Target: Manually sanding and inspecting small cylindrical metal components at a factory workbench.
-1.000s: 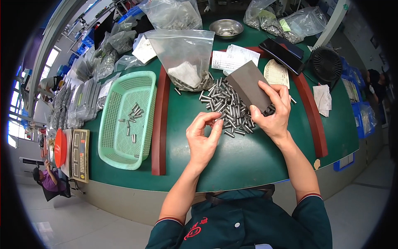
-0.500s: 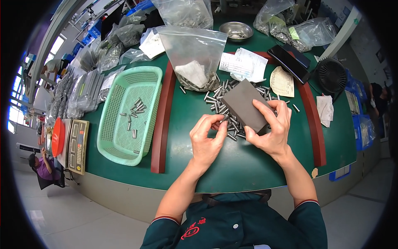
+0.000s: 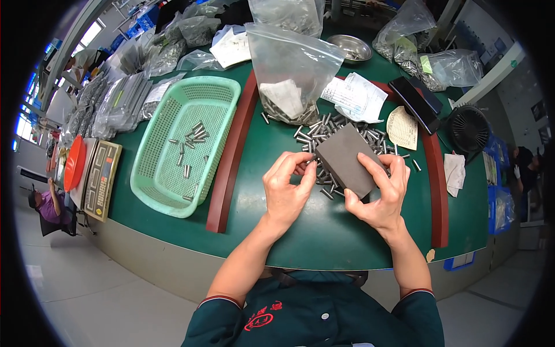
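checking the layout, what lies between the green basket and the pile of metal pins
In the head view, a dark red strip on the green mat lies between the green basket and the metal pins.

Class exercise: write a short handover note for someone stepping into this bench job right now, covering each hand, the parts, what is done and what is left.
Left hand: pinches a small metal pin at its fingertips, beside the block.
Right hand: grip on the grey block, held tilted over the pin pile.
Done: some pins lie in the green basket.
Left: many pins in the pile, more in the clear bag behind it.
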The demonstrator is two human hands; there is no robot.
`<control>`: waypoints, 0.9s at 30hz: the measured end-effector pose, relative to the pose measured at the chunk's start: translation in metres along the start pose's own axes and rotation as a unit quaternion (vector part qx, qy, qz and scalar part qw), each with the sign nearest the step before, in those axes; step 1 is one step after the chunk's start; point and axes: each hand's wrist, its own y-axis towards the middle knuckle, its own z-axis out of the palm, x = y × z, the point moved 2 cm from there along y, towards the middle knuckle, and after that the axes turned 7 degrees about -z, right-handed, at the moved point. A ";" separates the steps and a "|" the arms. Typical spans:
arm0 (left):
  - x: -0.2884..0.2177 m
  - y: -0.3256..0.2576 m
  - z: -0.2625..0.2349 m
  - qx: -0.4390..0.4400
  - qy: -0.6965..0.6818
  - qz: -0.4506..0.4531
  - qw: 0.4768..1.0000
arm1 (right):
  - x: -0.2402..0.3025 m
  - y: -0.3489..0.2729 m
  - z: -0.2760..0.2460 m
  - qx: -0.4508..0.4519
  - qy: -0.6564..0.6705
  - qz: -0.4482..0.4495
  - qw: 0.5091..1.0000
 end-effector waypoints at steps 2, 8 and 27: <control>0.001 0.000 0.000 -0.003 0.010 0.023 1.000 | 0.000 0.000 0.000 0.001 -0.001 -0.005 1.000; 0.001 -0.001 0.001 -0.010 0.020 0.042 0.999 | 0.006 0.002 -0.002 0.006 -0.018 -0.021 1.000; -0.022 -0.011 0.008 0.024 0.034 0.245 0.969 | -0.017 0.010 -0.005 -0.098 0.075 0.088 0.988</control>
